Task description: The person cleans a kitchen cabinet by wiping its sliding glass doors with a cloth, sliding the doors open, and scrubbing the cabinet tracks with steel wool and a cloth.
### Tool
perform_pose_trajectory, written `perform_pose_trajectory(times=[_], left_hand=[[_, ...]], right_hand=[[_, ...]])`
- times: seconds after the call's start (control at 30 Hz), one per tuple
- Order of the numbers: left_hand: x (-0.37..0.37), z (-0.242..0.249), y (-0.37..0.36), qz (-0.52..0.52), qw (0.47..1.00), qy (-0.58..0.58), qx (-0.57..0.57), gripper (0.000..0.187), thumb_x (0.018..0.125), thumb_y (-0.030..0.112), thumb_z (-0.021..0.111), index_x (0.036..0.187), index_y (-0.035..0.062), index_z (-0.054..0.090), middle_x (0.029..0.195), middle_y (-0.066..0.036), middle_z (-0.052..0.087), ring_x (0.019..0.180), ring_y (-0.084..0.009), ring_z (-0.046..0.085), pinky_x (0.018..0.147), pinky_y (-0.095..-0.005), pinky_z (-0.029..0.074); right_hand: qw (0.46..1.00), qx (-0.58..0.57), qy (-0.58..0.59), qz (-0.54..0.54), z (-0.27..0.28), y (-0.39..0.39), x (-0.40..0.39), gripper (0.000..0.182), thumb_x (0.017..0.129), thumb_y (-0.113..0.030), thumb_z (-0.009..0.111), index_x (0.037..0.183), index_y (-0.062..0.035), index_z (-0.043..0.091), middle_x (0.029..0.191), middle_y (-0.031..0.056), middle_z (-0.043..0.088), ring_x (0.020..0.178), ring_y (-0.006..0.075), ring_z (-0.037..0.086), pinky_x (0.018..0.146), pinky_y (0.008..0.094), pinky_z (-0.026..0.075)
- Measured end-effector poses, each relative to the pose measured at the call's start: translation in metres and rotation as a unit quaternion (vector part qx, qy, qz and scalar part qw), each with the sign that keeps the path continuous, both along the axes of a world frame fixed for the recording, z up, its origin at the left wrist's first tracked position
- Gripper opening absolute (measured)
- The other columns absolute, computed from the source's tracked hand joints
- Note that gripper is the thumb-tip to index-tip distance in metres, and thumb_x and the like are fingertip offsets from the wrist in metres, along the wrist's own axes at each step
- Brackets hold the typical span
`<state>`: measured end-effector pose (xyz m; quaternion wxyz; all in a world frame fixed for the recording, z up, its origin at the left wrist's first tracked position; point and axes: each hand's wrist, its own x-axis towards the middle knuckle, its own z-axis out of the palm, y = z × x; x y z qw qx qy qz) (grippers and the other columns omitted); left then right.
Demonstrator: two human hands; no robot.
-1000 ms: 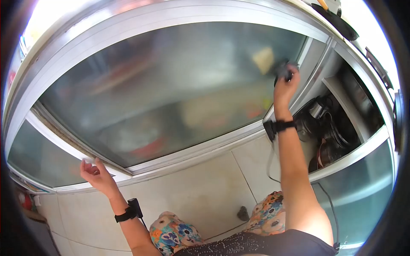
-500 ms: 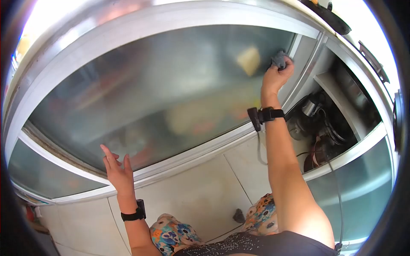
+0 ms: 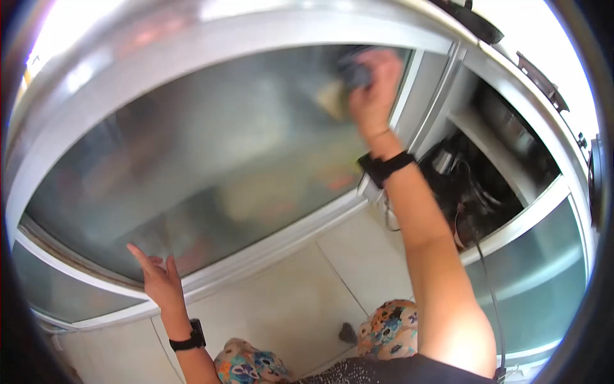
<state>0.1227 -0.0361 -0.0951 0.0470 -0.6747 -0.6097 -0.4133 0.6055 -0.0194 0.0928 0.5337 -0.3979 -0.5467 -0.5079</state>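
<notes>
A large frosted glass panel (image 3: 211, 141) in a metal frame fills the middle of the view. Near its upper right part, my right hand (image 3: 377, 89) holds a dark grey cloth (image 3: 356, 72) against the glass; both are blurred. My left hand (image 3: 160, 276) is at the panel's lower left, fingers spread with the index finger extended, and nothing is in it. Black straps are on both my wrists. A pale yellowish shape (image 3: 332, 100) shows dimly through the glass beside the cloth.
On the right, an open cabinet compartment (image 3: 489, 153) holds a metal pot, cables and dark appliances. A dark pan (image 3: 476, 22) lies on the counter above. A small dark grey lump (image 3: 347, 333) rests on the tiled floor (image 3: 275, 307) by my knees. A cable hangs at right.
My right hand and the cloth have moved left along the upper glass. The camera view has shifted a little, and my left hand appears lower and further left.
</notes>
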Motion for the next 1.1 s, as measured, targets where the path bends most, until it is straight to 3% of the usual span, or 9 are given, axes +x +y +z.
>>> perform_pose_trajectory(times=[0.1, 0.2, 0.3, 0.47, 0.67, 0.77, 0.8, 0.87, 1.1], left_hand=[[0.005, 0.002, 0.0, -0.012, 1.0, 0.006, 0.026, 0.098, 0.085, 0.007, 0.072, 0.158, 0.0162, 0.008, 0.08, -0.006, 0.058, 0.059, -0.0188, 0.052, 0.057, -0.0323, 0.047], [0.009, 0.004, 0.001, 0.004, 1.0, -0.007, -0.002, 0.095, 0.088, 0.01, 0.07, 0.158, 0.0159, 0.007, 0.075, -0.006, 0.058, 0.059, -0.0187, 0.054, 0.058, -0.0327, 0.047], [0.013, 0.004, -0.001, -0.019, 0.999, -0.03, 0.018, 0.094, 0.089, 0.012, 0.07, 0.158, 0.016, 0.006, 0.07, -0.006, 0.058, 0.059, -0.0201, 0.056, 0.058, -0.0336, 0.047], [0.006, 0.003, -0.002, 0.002, 1.0, -0.019, 0.005, 0.095, 0.088, 0.011, 0.07, 0.158, 0.0173, 0.006, 0.069, -0.007, 0.059, 0.058, -0.0229, 0.057, 0.058, -0.0352, 0.048], [0.005, 0.007, -0.008, 0.02, 1.0, -0.012, -0.019, 0.096, 0.086, 0.01, 0.071, 0.158, 0.0185, 0.007, 0.068, -0.008, 0.059, 0.058, -0.0242, 0.058, 0.058, -0.0376, 0.048], [0.002, 0.009, -0.005, 0.011, 1.0, -0.014, -0.014, 0.095, 0.086, 0.011, 0.071, 0.158, 0.0167, 0.009, 0.068, -0.006, 0.058, 0.056, -0.024, 0.057, 0.056, -0.0373, 0.047], [-0.001, 0.006, -0.006, 0.002, 1.0, -0.009, -0.003, 0.094, 0.086, 0.011, 0.071, 0.157, 0.0149, 0.011, 0.067, -0.004, 0.058, 0.054, -0.0236, 0.056, 0.053, -0.0368, 0.046], [-0.002, 0.003, -0.007, 0.003, 1.0, -0.009, -0.001, 0.093, 0.086, 0.011, 0.071, 0.157, 0.0146, 0.011, 0.068, -0.004, 0.058, 0.054, -0.0233, 0.056, 0.053, -0.0365, 0.046], [0.003, 0.004, -0.003, -0.006, 0.999, -0.006, 0.038, 0.087, 0.089, 0.013, 0.068, 0.157, 0.014, 0.014, 0.07, -0.004, 0.058, 0.053, -0.02, 0.054, 0.052, -0.0339, 0.045]], right_hand=[[0.982, 0.007, 0.188, -0.002, -0.009, -0.017, 0.065, 0.044, 0.064, 0.016, 0.05, 0.104, -0.0019, 0.056, 0.11, 0.0181, 0.056, 0.114, 0.0401, 0.049, 0.103, 0.0446, 0.038], [0.983, 0.007, 0.177, -0.053, -0.05, -0.012, 0.057, 0.047, 0.065, 0.016, 0.048, 0.108, -0.0014, 0.055, 0.112, 0.0191, 0.056, 0.117, 0.0408, 0.048, 0.105, 0.0461, 0.036], [0.942, 0.012, 0.323, -0.087, -0.181, 0.002, 0.032, 0.054, 0.066, 0.015, 0.046, 0.117, -0.0014, 0.049, 0.115, 0.0225, 0.051, 0.118, 0.0427, 0.043, 0.107, 0.0513, 0.03], [0.74, -0.275, 0.61, -0.07, -0.368, -0.033, 0.033, 0.025, 0.082, -0.003, 0.058, 0.107, -0.0009, 0.052, 0.099, 0.0156, 0.056, 0.097, 0.0332, 0.054, 0.091, 0.0422, 0.043], [0.895, 0.052, 0.421, 0.136, -0.092, -0.063, 0.031, 0.024, 0.09, -0.008, 0.06, 0.111, 0.0, 0.053, 0.099, 0.006, 0.056, 0.094, 0.0166, 0.053, 0.087, 0.0306, 0.044], [0.889, 0.094, 0.393, 0.216, 0.021, -0.079, 0.014, 0.031, 0.086, -0.007, 0.062, 0.116, 0.0013, 0.058, 0.104, 0.0081, 0.06, 0.093, 0.017, 0.057, 0.083, 0.0308, 0.048], [0.879, 0.082, 0.386, 0.269, 0.039, -0.076, 0.023, 0.03, 0.084, -0.007, 0.063, 0.113, 0.0005, 0.061, 0.1, 0.0078, 0.059, 0.092, 0.0183, 0.057, 0.085, 0.0325, 0.048], [0.951, 0.06, 0.304, 0.011, 0.042, -0.059, 0.039, 0.026, 0.078, -0.008, 0.067, 0.103, -0.0009, 0.067, 0.098, 0.0109, 0.06, 0.091, 0.0228, 0.06, 0.084, 0.0334, 0.049], [0.903, -0.08, 0.409, 0.105, 0.087, -0.093, 0.052, 0.025, 0.073, -0.012, 0.073, 0.09, 0.0052, 0.069, 0.076, 0.0174, 0.068, 0.072, 0.0181, 0.063, 0.07, 0.0332, 0.051]])
